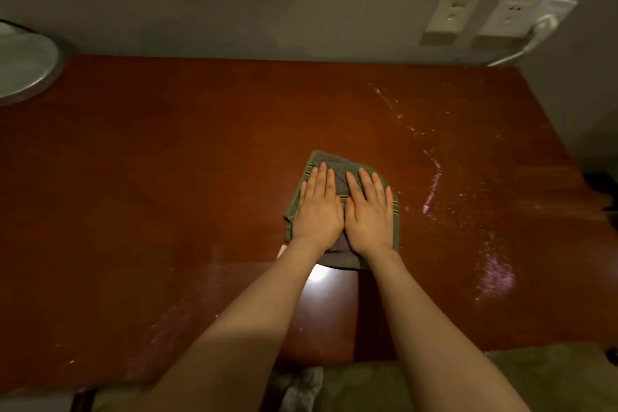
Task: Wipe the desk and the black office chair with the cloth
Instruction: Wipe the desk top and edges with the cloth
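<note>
Two hands, left hand (317,209) and right hand (369,212), lie side by side, fingers straight and flat, pressing a folded green cloth (341,259) onto the middle of the reddish-brown desk (160,177) without curling round it. Wet streaks (432,184) glisten on the desk right of the cloth; wall sockets (449,15) stand behind

cloth (337,161): green, folded, flat mid-desk | desk (167,177): reddish-brown (wet-streaked at right)

The desk (167,177) is carrying a folded cloth (329,159), lying flat near its middle. Wet streaks (431,184) are glistening across the right side, and a round grey disc (23,67) is sitting at the far left.
</note>
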